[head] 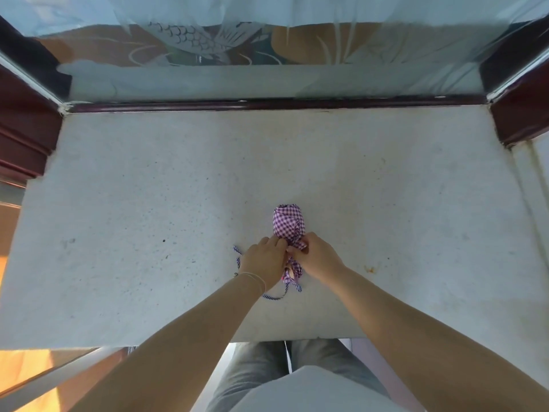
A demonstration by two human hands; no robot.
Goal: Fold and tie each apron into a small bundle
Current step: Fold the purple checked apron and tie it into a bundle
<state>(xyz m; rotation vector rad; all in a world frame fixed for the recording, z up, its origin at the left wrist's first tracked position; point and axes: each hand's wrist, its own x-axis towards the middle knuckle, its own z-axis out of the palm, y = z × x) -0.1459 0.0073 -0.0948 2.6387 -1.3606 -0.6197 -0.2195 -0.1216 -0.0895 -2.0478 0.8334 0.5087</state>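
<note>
No writing can be read. A purple checked apron (288, 223), rolled into a bundle, lies on the white table (148, 203) near its front edge. Its near end is pinched by the curled fingers of the left hand (263, 260) and right hand (316, 257). A striped tie (276, 296) trails beneath the left wrist

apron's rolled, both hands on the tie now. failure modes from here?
1. Both hands, left hand and right hand, pinch only the near end of the checked bundle; its far end lies unheld and may loosen.
2. The loose strap trails under the left wrist and could snag while tying.
</note>
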